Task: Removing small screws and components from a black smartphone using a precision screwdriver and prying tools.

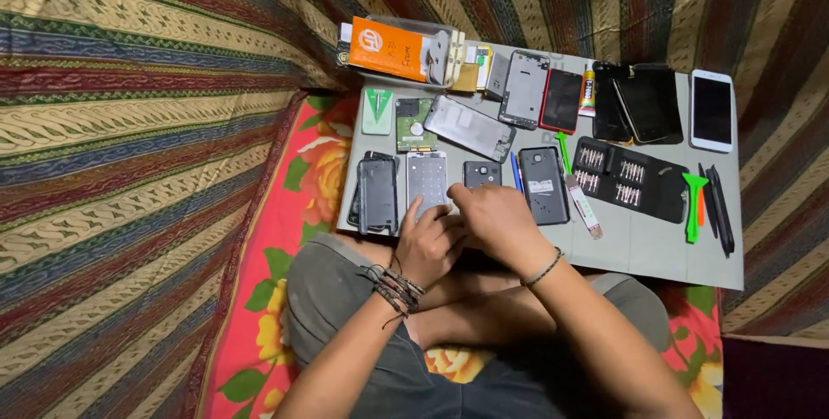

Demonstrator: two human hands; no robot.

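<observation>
While the person is sitting cross-legged at the near edge of the grey mat [656, 251], both hands are meeting over something small at that edge, left of its middle: the left hand [429, 242] is curling around it with one finger stretching up onto the grey phone back panel [427, 179], and the right hand [490, 216] is lying over it from the right, fingers bent down. What they are pinching is hidden, so I cannot tell whether either grip is closing on a part or only resting there. The panel is looking thin, light and stiff, likely slick and easy to crack if flexed, so it is asking to be taken by its long edges rather than its face. Just left of it a black phone stack [377, 195] is lying near the mat's left edge; just right, a small dark camera-side cover [481, 173] and a dark phone back [544, 184] are sitting side by side. Further right, an open black tool pouch [630, 179] is holding rows of small metal bits in its slots, with green pry tools [693, 205] beside it. Toward the far edge, a silver phone frame [469, 128], a circuit board [414, 124], more handsets and a white phone [712, 110] are lying flat, and at the far left corner an orange box [389, 48] is resting inside a clear tray.
</observation>
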